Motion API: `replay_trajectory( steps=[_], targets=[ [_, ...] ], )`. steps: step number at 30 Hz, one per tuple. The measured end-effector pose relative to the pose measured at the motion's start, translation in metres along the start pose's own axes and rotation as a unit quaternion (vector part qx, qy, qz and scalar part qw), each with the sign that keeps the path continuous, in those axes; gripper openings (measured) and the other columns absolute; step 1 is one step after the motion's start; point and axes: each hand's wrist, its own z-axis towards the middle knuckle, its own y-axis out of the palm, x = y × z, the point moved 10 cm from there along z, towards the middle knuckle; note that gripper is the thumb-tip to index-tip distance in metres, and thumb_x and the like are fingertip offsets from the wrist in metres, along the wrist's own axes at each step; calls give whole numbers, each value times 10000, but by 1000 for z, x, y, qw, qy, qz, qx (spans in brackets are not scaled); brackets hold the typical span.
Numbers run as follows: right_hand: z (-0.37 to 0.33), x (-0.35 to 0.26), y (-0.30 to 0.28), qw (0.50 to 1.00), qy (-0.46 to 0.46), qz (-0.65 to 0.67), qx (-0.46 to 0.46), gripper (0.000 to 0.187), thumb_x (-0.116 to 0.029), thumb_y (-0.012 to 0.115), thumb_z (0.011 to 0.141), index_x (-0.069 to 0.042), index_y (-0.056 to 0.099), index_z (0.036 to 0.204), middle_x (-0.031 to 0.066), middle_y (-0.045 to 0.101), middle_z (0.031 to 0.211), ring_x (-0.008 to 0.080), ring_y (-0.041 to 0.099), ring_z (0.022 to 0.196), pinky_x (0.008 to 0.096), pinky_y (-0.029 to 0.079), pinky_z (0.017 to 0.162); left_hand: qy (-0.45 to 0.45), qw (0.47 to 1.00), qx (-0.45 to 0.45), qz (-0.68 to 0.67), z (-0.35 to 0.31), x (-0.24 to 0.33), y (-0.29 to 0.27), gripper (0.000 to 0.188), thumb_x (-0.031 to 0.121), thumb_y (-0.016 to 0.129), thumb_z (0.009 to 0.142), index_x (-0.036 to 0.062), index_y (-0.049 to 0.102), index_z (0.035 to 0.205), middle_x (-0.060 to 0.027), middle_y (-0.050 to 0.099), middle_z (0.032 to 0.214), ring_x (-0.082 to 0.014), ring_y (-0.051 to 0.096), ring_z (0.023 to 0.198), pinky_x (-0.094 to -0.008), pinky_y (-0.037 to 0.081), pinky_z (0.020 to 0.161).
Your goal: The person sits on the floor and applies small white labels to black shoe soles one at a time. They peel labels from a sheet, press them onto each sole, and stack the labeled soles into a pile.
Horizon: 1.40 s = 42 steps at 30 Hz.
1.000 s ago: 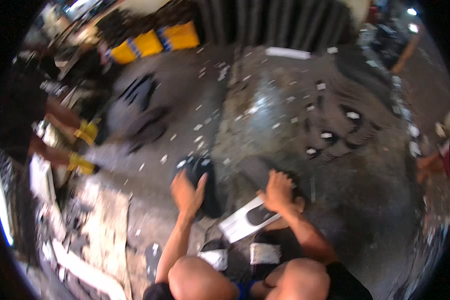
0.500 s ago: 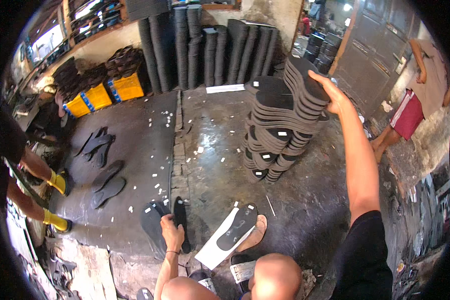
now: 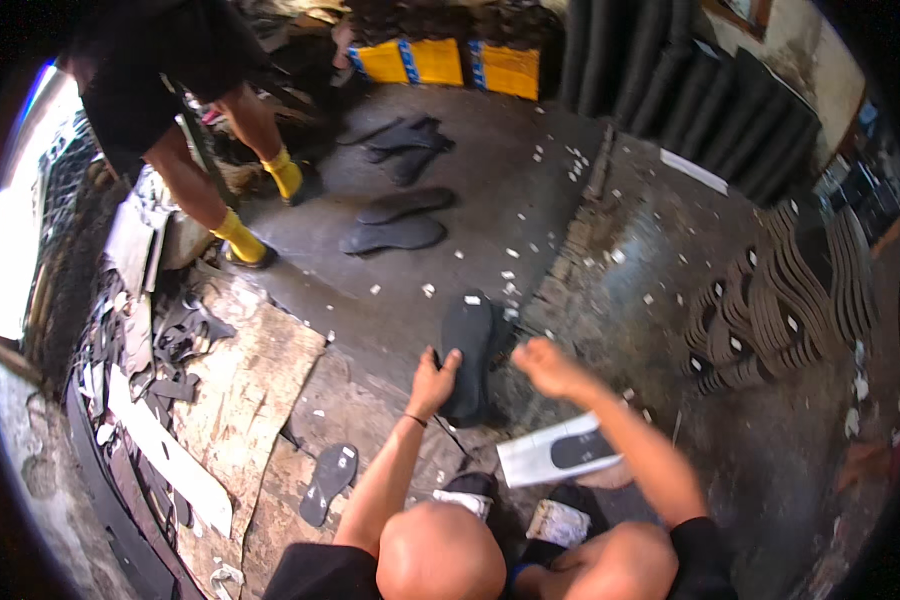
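Note:
My left hand [image 3: 435, 385] grips a dark grey shoe sole [image 3: 469, 340] by its left edge, thumb on top. It seems to lie on other dark pieces partly hidden beneath it. Just right of the sole is my right hand [image 3: 548, 368], its fingers curled closed; blur hides whether anything is in them. Below the right forearm a white sheet [image 3: 520, 460] lies on the floor with a dark sole [image 3: 582, 448] on top. Tall, wavy stacks of grey soles [image 3: 790, 300] stand off to the right.
Loose soles [image 3: 400, 236] lie on the dark mat ahead, near a person's yellow socks [image 3: 238, 238]. Yellow boxes [image 3: 435, 62] and dark rolled stacks [image 3: 660, 80] line the back. Scraps litter the left by a worn board [image 3: 235, 380]; one sole [image 3: 328, 485] rests nearby.
The view has swung left. My right hand has left the sole stack and come in beside my left hand, which still holds the sole near the floor.

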Motion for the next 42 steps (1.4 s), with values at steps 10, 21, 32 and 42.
replay_trajectory(
  steps=[10,21,32,42],
  targets=[
    [-25,0,-19,980,-44,-114,156,1073,-473,868,772,89,302,1488,303,472,1437,435,525,1332,503,447,1095,-146,854,-373,-332,-100,53,103,587,430,533,1089,-57,545,1417,-96,637,1349,-182,569,1259,-342,459,1068],
    [-94,22,-55,901,-232,-107,350,943,-241,874,785,80,293,1455,329,401,1407,499,422,1308,597,339,1097,542,808,-199,114,-109,292,66,682,412,638,1017,14,442,1536,-231,355,1639,-437,284,1541,-504,304,1235],
    [-65,142,-128,969,105,1,225,943,-438,782,888,88,302,1506,296,487,1464,437,512,1334,501,376,1145,383,883,-30,269,175,186,22,758,330,702,941,57,371,1566,-233,455,1553,-439,411,1454,-546,349,1185],
    [-59,114,-224,864,109,-271,409,839,-373,855,817,-5,439,1446,237,451,1417,458,473,1310,564,370,1108,-35,939,178,293,379,58,-134,828,743,549,925,301,367,1601,-155,330,1654,-438,241,1529,-669,204,1190]
  ],
)
